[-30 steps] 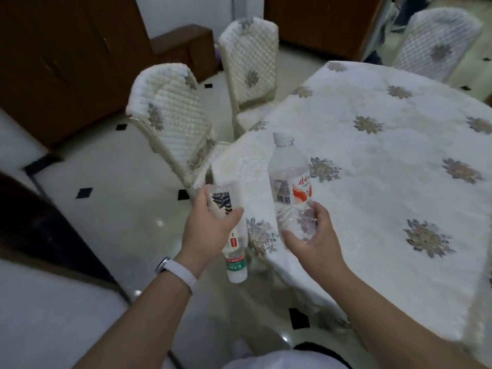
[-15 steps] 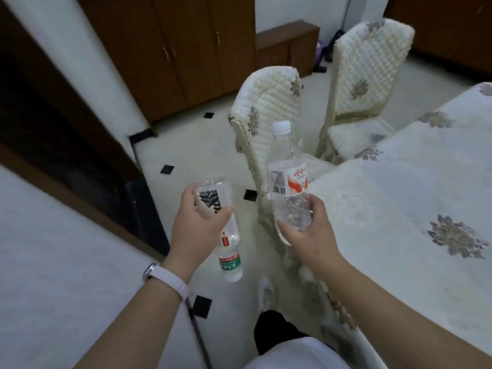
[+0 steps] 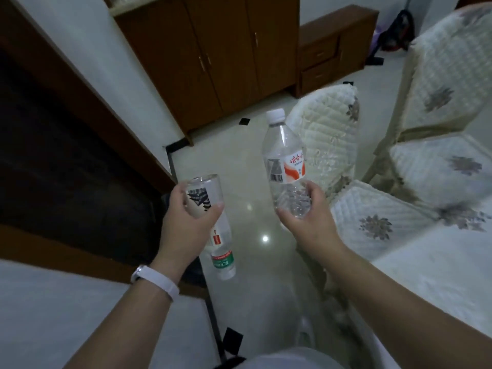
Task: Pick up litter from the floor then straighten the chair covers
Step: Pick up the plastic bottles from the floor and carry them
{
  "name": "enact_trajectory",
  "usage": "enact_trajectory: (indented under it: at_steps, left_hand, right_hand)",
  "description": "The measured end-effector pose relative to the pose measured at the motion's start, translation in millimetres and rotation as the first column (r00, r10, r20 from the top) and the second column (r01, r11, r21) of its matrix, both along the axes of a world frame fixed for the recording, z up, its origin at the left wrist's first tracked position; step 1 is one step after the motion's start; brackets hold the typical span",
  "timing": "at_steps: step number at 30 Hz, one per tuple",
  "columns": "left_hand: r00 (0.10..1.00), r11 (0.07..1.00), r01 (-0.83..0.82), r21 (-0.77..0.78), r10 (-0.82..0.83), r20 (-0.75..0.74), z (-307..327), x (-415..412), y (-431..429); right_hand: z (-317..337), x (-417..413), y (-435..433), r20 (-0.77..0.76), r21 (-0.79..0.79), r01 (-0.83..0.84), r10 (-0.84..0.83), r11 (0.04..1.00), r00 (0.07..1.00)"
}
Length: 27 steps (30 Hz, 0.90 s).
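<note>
Head view: left grip [image 3: 186, 225] holds inverted green-labelled bottle [image 3: 221, 253], right grip [image 3: 308, 225] holds red-labelled bottle [image 3: 285, 161].

Glossy tiled floor [image 3: 234, 155], brown wooden cabinets [image 3: 213, 62]

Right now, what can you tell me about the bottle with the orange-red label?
The bottle is clear, thin plastic and looks empty. It has a white screw cap on and a white label with an orange-red swoosh and a barcode. It is held in the air, cap up, tilted slightly. Only the right hand touches it, fingers curled round its ribbed lower part.
</note>
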<state>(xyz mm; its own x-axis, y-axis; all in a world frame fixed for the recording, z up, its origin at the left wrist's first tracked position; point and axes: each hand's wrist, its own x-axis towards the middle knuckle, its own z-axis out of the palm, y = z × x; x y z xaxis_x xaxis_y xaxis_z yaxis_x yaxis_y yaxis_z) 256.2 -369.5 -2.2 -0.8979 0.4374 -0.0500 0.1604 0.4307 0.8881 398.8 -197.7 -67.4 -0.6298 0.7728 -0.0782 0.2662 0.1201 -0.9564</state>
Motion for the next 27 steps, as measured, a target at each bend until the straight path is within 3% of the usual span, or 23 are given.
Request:
enact_trajectory:
  at_steps: [7, 13, 22, 27]
  left_hand:
    - [0.997, 0.997, -0.073, 0.009, 0.073, 0.039, -13, -96, 12]
    - [0.993, 0.996, -0.034, 0.079, 0.025, 0.114, -50, -212, 56]
    - [0.982, 0.989, 0.092, 0.119, -0.11, 0.154, -55, -410, 128]
    - [0.977, 0.99, 0.113, 0.082, -0.126, 0.174, -51, -469, 161]
  right_hand:
    - [1, -94, 17, 0.002, -0.018, -0.078, 0.078, 0.997, 0.997]
    - [-10, -188, 42, 0.088, 0.004, -0.069, 0.069, 0.998, 0.994]
    - [20, -333, 90, 0.12, 0.086, 0.09, -0.1, 0.992, 0.988]
    - [17, -382, 118, 0.115, 0.049, 0.154, -0.159, 0.987, 0.981]
